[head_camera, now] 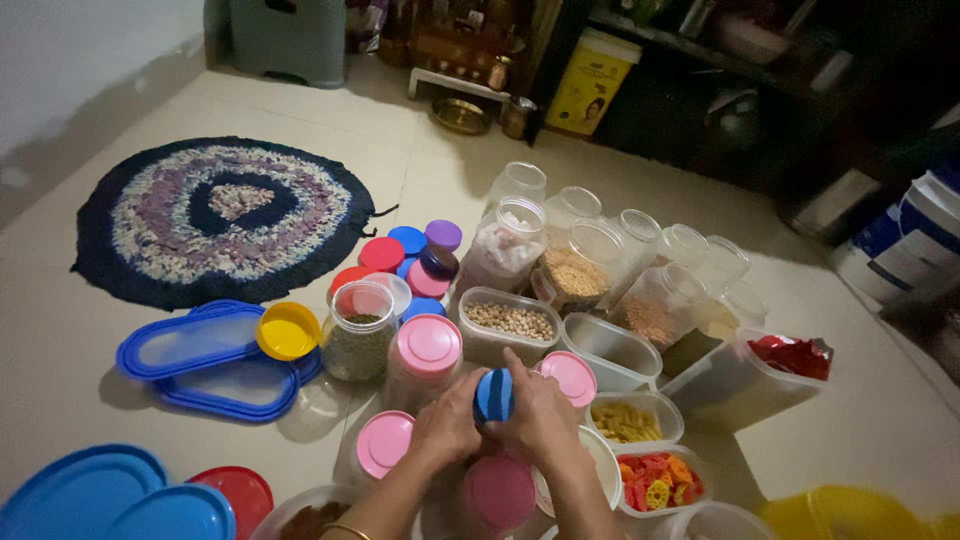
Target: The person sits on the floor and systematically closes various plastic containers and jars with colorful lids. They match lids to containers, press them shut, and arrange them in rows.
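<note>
- Blue, round and plastic, the small screw lid [494, 394] stood on its edge between the person's two hands, low in the middle of the floor spread, with its flat face turned toward the camera.
- The left hand [447, 425] pressed the lid's left rim, fingers curled closed around it; the right hand [541, 415] closed on the right rim, index finger stretched up past the top.
- Both hands sat equally near, so neither had to reach; the lid's disc lay upright, its axis pointing back toward the wearer rather than down at a jar mouth.
- Just below the hands stood a clear jar with a pink round lid [499, 492]; whether the blue lid touched any jar beneath it I could not tell, since the hands hid that.
- Close about them: a pink-lidded clear jar [428, 346] to the upper left, a smaller pink lid [569, 376] touching-close on the right, and an open clear rectangular tub of pale chickpeas [510, 321] just beyond the fingertips.
- Farther left lay a yellow round lid [287, 330] on stacked blue oval lids [190, 345], well apart from the hands.
</note>
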